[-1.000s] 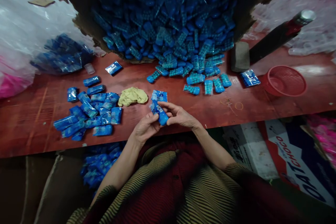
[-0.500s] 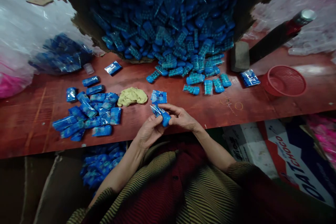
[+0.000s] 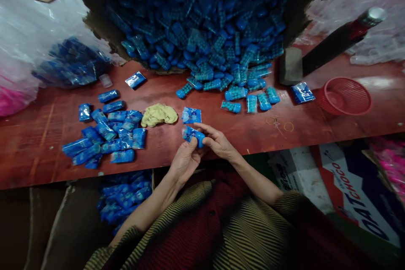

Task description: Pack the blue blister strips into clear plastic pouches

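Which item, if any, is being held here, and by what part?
A small blue wrapped container: the left hand holds it near the middle, thumb against its side; the right hand holds its rounded blue end.

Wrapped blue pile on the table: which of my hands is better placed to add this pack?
Likely your left hand: it's nearer the wrapped pile; your right hand, farther away, shares hold of the blue pack.

Held blue packet (image 3: 193, 136): glossy plastic. Basket (image 3: 341, 98): smooth plastic. Tabletop (image 3: 164, 89): scuffed, faintly shiny. Carton (image 3: 98, 21): matt cardboard, rough-edged.
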`<act>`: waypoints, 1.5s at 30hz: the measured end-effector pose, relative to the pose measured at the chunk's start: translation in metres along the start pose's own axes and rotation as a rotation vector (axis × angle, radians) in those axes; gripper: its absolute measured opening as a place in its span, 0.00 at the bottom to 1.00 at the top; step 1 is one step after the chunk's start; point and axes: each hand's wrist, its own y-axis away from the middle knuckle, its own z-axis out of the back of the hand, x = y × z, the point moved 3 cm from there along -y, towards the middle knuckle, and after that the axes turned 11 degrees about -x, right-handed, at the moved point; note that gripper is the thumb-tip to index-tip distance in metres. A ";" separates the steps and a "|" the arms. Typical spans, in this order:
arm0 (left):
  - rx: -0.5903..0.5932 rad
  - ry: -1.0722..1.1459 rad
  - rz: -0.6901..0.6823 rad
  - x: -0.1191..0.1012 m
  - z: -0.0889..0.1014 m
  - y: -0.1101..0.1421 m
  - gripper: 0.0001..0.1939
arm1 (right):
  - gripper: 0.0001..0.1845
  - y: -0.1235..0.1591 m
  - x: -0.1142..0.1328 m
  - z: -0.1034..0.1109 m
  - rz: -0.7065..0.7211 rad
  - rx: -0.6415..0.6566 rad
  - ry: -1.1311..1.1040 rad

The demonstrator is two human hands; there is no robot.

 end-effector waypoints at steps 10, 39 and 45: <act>-0.133 0.050 0.086 0.001 -0.005 -0.005 0.03 | 0.23 0.000 -0.004 -0.006 0.073 -0.183 0.210; 0.037 -0.625 -0.197 -0.023 0.041 0.007 0.11 | 0.17 -0.024 0.012 -0.025 -0.044 0.338 0.256; -0.166 -0.402 -0.319 -0.052 0.076 0.009 0.13 | 0.21 -0.032 0.004 -0.044 0.091 0.312 0.397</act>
